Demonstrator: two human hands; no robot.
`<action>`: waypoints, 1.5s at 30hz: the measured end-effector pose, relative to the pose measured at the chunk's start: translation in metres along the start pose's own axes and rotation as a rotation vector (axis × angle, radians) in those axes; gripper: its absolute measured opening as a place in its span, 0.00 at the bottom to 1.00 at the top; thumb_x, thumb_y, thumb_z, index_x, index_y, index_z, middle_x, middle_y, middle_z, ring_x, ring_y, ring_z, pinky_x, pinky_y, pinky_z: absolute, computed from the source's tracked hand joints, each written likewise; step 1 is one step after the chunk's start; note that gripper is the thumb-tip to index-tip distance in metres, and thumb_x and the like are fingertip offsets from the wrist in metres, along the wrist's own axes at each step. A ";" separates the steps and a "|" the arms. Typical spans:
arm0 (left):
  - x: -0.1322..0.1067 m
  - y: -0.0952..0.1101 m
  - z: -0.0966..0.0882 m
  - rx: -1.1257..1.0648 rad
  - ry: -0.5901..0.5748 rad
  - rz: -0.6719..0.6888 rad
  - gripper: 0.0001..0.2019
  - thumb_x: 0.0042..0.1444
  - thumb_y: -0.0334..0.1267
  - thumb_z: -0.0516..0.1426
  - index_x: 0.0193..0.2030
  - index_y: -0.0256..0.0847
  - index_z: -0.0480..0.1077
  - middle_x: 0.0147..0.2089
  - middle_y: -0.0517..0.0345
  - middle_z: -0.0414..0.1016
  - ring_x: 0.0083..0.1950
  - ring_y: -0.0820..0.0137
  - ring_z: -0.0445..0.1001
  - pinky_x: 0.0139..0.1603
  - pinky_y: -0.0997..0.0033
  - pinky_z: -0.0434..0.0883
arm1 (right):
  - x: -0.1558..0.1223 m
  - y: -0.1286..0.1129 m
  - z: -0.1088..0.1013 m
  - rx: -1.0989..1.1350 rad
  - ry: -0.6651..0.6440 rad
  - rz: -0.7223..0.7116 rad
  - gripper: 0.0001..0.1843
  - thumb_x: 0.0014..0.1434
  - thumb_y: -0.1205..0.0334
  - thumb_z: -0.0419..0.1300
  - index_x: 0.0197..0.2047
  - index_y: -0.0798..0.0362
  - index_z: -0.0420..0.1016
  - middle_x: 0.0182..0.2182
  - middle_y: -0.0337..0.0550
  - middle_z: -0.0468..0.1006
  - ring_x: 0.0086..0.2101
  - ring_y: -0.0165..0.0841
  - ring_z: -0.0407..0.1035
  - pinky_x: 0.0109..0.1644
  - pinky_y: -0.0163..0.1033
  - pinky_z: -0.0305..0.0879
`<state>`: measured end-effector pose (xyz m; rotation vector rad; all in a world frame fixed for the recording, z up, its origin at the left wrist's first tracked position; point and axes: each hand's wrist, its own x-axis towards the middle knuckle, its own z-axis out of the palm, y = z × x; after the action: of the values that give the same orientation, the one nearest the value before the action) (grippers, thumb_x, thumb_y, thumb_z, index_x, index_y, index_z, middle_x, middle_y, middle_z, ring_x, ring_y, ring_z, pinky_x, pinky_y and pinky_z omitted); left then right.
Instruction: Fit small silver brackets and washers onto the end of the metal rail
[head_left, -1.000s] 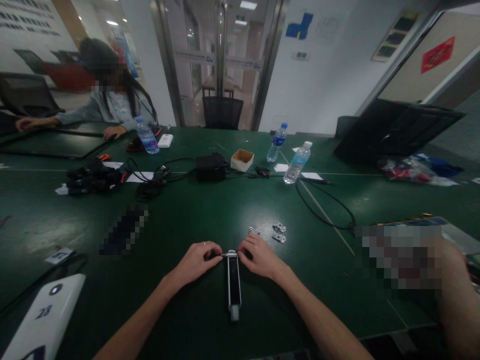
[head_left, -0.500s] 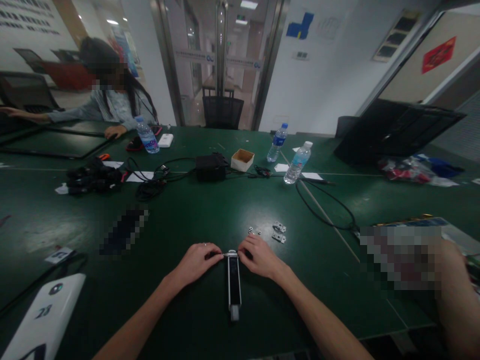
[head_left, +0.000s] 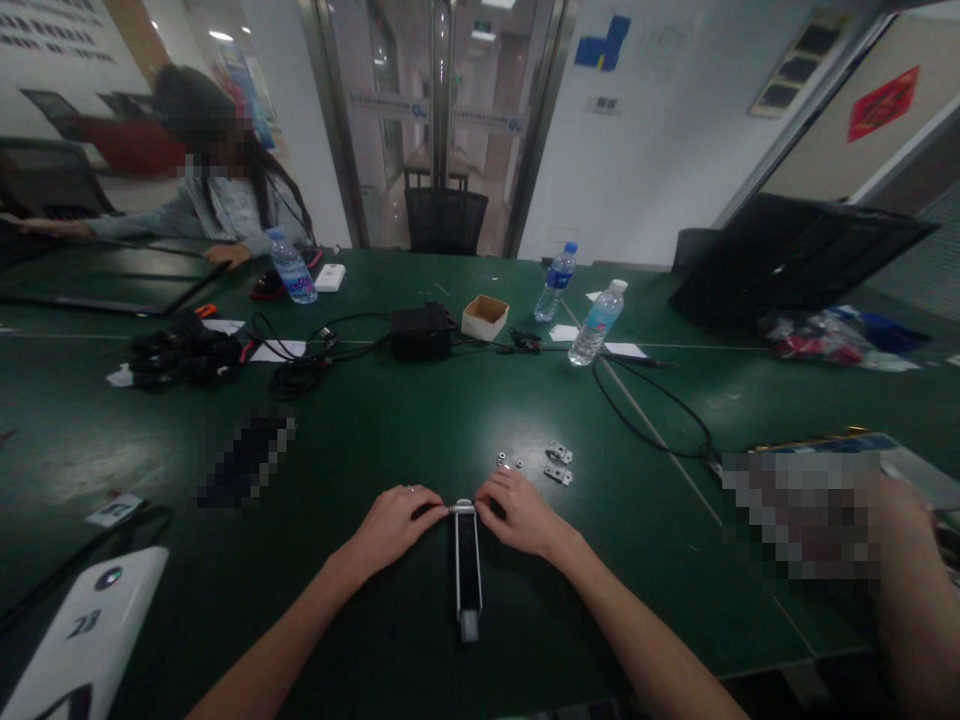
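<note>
A long narrow black device with pale metal sides lies on the green table, its grey end piece towards me. At its far end sits a silver metal bracket. My left hand is closed in a pinch on a small metal screw at the bracket's left side. On the right side, my right hand is also pinched closed against the bracket; its fingers hide what they hold. Beyond that hand lie several small metal nuts and loose silver brackets.
Two water bottles, a small open box and a black adapter with cables stand farther back. A white case marked 28 lies at left. Another person's arm reaches in at right; a person sits across.
My left fingertips and the screw are slightly closer to the bracket. My right hand and the device stay in place.
</note>
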<state>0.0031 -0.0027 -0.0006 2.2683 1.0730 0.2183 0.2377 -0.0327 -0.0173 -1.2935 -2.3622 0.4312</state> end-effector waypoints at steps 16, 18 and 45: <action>0.000 -0.001 0.001 -0.019 -0.031 -0.028 0.14 0.67 0.44 0.50 0.48 0.41 0.74 0.46 0.56 0.76 0.46 0.65 0.73 0.48 0.66 0.69 | -0.002 0.003 0.001 -0.083 0.158 0.131 0.09 0.64 0.63 0.54 0.45 0.53 0.73 0.45 0.50 0.71 0.47 0.41 0.62 0.51 0.47 0.63; 0.001 -0.001 0.001 -0.020 -0.031 -0.024 0.14 0.67 0.44 0.50 0.48 0.41 0.73 0.47 0.56 0.76 0.47 0.65 0.73 0.49 0.66 0.69 | -0.002 0.004 0.001 -0.115 0.156 0.157 0.10 0.64 0.64 0.54 0.47 0.53 0.73 0.47 0.51 0.70 0.49 0.43 0.61 0.52 0.48 0.63; 0.000 -0.003 0.002 -0.031 -0.033 -0.025 0.15 0.67 0.46 0.49 0.49 0.43 0.73 0.48 0.56 0.75 0.48 0.65 0.73 0.49 0.66 0.70 | -0.001 0.013 -0.007 -0.306 0.022 0.331 0.13 0.65 0.68 0.52 0.49 0.52 0.74 0.44 0.50 0.74 0.47 0.42 0.64 0.50 0.46 0.60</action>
<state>0.0015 -0.0018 -0.0039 2.2221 1.0728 0.1862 0.2514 -0.0263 -0.0176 -1.8308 -2.2615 0.1500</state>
